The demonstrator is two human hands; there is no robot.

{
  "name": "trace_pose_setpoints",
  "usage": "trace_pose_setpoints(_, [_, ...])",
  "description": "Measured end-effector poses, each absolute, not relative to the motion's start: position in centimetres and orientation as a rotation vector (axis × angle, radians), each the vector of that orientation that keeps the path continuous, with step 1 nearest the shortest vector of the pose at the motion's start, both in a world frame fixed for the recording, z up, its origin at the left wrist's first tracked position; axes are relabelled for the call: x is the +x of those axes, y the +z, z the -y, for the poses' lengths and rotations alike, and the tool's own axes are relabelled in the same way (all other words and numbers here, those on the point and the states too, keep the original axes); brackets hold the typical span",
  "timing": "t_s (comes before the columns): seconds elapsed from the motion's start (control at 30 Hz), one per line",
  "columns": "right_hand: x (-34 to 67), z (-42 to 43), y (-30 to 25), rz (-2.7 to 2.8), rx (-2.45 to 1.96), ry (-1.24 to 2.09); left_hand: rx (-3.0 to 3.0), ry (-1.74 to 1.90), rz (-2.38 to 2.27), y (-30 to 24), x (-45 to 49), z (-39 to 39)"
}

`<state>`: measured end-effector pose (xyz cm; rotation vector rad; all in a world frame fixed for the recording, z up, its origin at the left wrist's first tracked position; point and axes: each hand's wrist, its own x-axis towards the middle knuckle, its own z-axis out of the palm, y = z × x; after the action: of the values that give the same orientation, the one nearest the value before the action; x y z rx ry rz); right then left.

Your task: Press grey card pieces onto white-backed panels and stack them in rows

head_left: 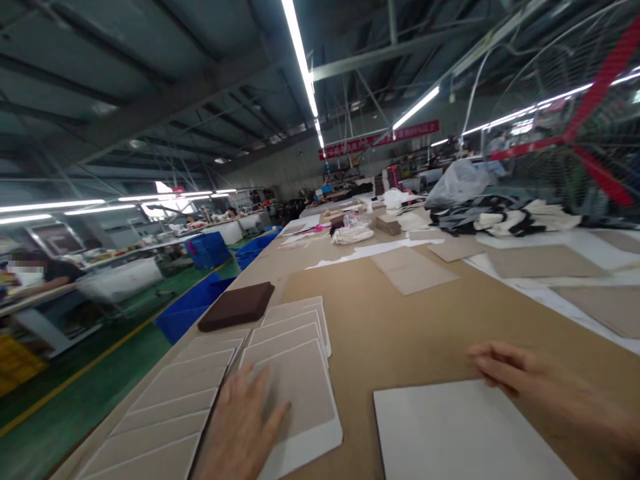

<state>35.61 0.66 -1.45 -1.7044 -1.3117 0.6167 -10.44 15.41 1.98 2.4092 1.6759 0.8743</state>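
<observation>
My left hand [245, 420] has its fingers spread over the top beige panel with a white border [305, 393], at the near end of an overlapping row. Left of it runs a second row of overlapping beige panels [165, 407]. My right hand [510, 370], slightly blurred, is closed with thumb and fingers together, by the far edge of a white rectangular board [460, 427]. Whether anything small is between its fingers is hidden. A dark brown padded block [237, 305] lies beyond the rows.
The tan table [395, 333] stretches far ahead. Loose beige sheets [415, 270] and fabric scraps [500, 213] lie farther off. Blue bins [193, 307] stand along the left edge. A large fan with red blades [565, 139] is at right. Another person [50, 273] sits far left.
</observation>
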Motion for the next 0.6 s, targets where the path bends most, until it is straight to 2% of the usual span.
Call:
trace_pose_setpoints(0.07, [37.5,-5.0,-0.8,1.533,-1.859,0.449,2.597,0.794,-1.414,1.8,-6.6,-15.6])
trace_pose_setpoints(0.23, [44.4,-15.8,-0.7,1.457,-2.065,0.246,2.531,0.55,-0.995,2.4,4.9,-18.1])
trace_pose_setpoints(0.4, [51.4,-22.0,-2.2,1.266,-2.266,0.074,2.506,0.472,-0.887,1.9,16.3,-24.6])
trace_pose_setpoints(0.6, [54.0,-24.8,-4.4,1.213,-2.325,0.06,2.46,0.462,-1.012,-0.2,27.2,-30.0])
